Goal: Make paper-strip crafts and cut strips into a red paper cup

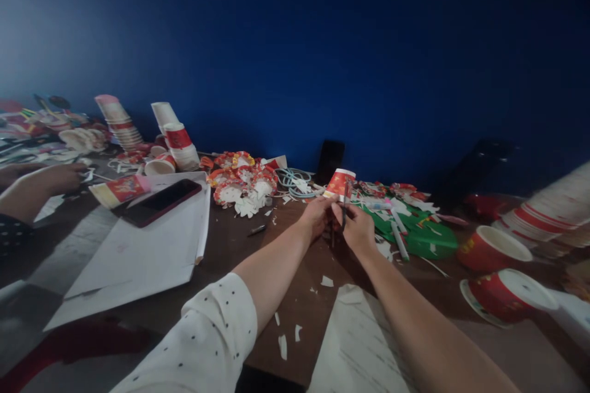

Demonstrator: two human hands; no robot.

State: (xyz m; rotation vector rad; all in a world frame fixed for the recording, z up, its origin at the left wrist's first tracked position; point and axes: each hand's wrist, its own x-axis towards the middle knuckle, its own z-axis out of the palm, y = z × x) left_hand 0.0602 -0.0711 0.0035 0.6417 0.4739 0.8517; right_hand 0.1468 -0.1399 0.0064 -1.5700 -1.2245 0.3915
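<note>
A red and white paper cup (339, 184) is held upside down or tilted, I cannot tell which, above the brown table. My left hand (318, 216) is closed around its lower part. My right hand (359, 228) grips dark scissors (345, 204), whose blades point up along the cup's right side. Whether the blades touch the cup is too blurred to tell. Small white paper scraps (327, 281) lie on the table between my forearms.
A co-worker's hands (58, 179) are at the left. Near them a phone (163, 201) rests on white papers (152, 245). Cut paper pieces (242, 178) are heaped behind my left hand. Pens (399, 239), a green sheet (431, 239) and red cups (493, 247) stand or lie right.
</note>
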